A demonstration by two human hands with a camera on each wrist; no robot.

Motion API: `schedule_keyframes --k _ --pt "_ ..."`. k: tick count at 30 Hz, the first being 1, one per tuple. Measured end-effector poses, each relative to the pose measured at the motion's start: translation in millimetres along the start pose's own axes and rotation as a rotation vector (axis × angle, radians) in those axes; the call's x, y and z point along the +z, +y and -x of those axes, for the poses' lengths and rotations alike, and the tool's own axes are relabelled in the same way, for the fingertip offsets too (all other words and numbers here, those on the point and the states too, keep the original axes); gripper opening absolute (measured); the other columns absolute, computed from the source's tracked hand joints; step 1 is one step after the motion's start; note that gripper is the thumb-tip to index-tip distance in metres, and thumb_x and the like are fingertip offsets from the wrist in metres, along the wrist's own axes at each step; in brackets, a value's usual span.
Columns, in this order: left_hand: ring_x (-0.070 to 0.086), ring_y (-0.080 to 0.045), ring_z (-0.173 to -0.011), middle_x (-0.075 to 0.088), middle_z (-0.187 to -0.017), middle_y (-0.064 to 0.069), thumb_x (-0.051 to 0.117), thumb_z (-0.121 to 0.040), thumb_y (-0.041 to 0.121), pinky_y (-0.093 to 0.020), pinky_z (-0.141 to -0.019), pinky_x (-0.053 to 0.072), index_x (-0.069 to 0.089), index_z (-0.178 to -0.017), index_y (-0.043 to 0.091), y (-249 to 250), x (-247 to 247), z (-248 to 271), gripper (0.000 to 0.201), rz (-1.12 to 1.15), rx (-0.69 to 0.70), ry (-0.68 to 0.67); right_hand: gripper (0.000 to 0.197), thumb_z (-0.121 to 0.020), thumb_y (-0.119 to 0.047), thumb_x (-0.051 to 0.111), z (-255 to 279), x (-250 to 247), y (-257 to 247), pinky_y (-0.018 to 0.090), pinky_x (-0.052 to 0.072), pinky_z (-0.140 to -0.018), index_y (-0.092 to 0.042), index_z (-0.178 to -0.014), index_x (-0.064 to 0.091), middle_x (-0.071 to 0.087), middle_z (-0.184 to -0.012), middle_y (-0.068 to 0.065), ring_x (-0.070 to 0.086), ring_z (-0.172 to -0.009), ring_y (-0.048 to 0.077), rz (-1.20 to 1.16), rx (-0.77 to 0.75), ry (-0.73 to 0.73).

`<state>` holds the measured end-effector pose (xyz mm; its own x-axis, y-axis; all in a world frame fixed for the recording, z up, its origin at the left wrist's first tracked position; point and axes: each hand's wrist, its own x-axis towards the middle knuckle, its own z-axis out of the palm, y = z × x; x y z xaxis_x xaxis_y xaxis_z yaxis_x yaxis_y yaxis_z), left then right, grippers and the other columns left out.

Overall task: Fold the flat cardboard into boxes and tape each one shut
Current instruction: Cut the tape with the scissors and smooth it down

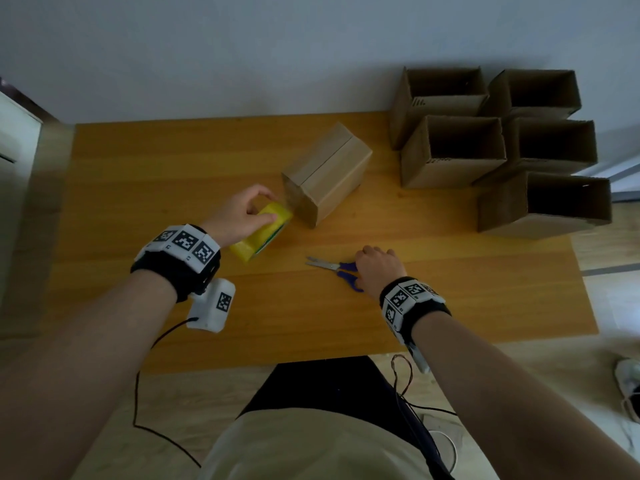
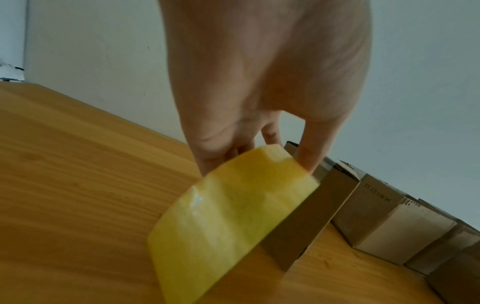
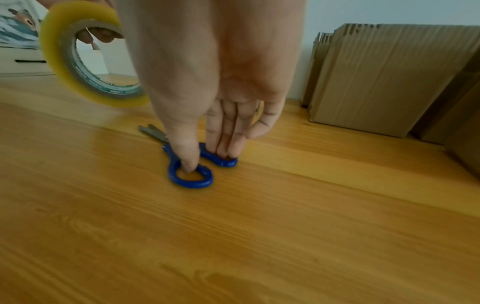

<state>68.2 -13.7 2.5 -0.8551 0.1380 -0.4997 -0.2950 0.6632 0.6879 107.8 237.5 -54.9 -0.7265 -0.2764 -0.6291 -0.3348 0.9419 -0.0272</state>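
— What has the left hand (image 1: 242, 213) got?
— The tape roll (image 1: 261, 233), yellow, gripped with fingers curled over its rim and lifted just off the bench (image 1: 173, 168). The wrist view shows fingertips (image 2: 309, 160) at the roll's top edge, right against the closed box (image 1: 327, 173).
— And that box?
— On its side mid-bench, flaps shut, a seam running along its top. A clear strip of tape seems to run from the roll to its near end, though it's too blurred to be sure.
— The right hand (image 1: 377, 268)?
— Down on the scissors (image 1: 337, 270), which lie flat on the bench. The thumb (image 3: 187, 158) pokes into one blue loop; three fingers press at the other loop. The fingers are fairly straight, not wrapped around anything — touching rather than gripping.
— Anything else?
— Five open boxes (image 1: 453, 150) cluster at the far right corner, mouths up.
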Motion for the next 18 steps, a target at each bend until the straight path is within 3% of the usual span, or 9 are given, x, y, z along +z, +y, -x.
schedule_keyframes --k 2,4,7,10,14,18 --pt "0.059 -0.039 -0.073 0.062 -0.090 -0.024 0.057 -0.091 0.020 -0.047 -0.067 0.051 0.049 -0.112 0.025 2 0 1 0.024 0.039 -0.007 -0.012 0.027 -0.096 -0.019 0.050 0 -3 0 0.036 0.043 -0.090 -0.005 -0.120 0.052 0.055 -0.121 0.011 0.055 -0.110 0.026 0.020 -0.009 -0.021" --pt "0.062 -0.042 -0.088 0.062 -0.102 -0.027 0.057 -0.091 0.019 -0.056 -0.077 0.053 0.049 -0.111 0.025 4 0 2 0.022 0.049 -0.016 -0.022 0.023 -0.097 -0.019 0.048 2 -7 0 0.033 0.045 -0.075 -0.005 -0.115 0.053 0.057 -0.114 0.010 0.059 -0.096 0.026 -0.011 -0.001 -0.043" --pt "0.061 -0.041 -0.084 0.060 -0.106 -0.032 0.059 -0.090 0.022 -0.055 -0.076 0.051 0.051 -0.101 0.036 4 -2 4 0.020 0.060 -0.025 -0.016 0.023 -0.098 -0.021 0.047 4 -15 3 0.032 0.041 -0.065 -0.005 -0.113 0.051 0.060 -0.108 0.011 0.053 -0.078 0.025 -0.104 0.010 -0.065" --pt "0.055 -0.030 -0.077 0.060 -0.101 -0.029 0.061 -0.089 0.023 -0.040 -0.068 0.045 0.048 -0.104 0.034 3 -3 5 0.022 0.061 -0.047 -0.002 0.024 -0.094 -0.022 0.056 6 -21 8 0.035 0.051 -0.067 -0.007 -0.112 0.055 0.062 -0.107 0.012 0.057 -0.079 0.023 -0.379 0.008 -0.099" --pt "0.051 -0.024 -0.080 0.055 -0.095 -0.019 0.061 -0.088 0.017 -0.037 -0.070 0.040 0.049 -0.106 0.027 5 -4 6 0.024 0.077 -0.045 -0.001 0.031 -0.083 -0.019 0.073 11 -31 13 0.035 0.060 -0.066 -0.008 -0.107 0.056 0.063 -0.105 0.007 0.064 -0.078 0.017 -0.906 0.032 -0.200" --pt "0.050 -0.024 -0.076 0.057 -0.088 -0.013 0.058 -0.089 0.014 -0.033 -0.065 0.040 0.051 -0.108 0.023 9 -8 8 0.022 0.060 -0.030 -0.017 0.039 -0.080 -0.026 0.076 20 -47 14 0.038 0.058 -0.080 -0.005 -0.109 0.060 0.067 -0.095 0.001 0.065 -0.086 0.016 -1.184 0.050 -0.320"
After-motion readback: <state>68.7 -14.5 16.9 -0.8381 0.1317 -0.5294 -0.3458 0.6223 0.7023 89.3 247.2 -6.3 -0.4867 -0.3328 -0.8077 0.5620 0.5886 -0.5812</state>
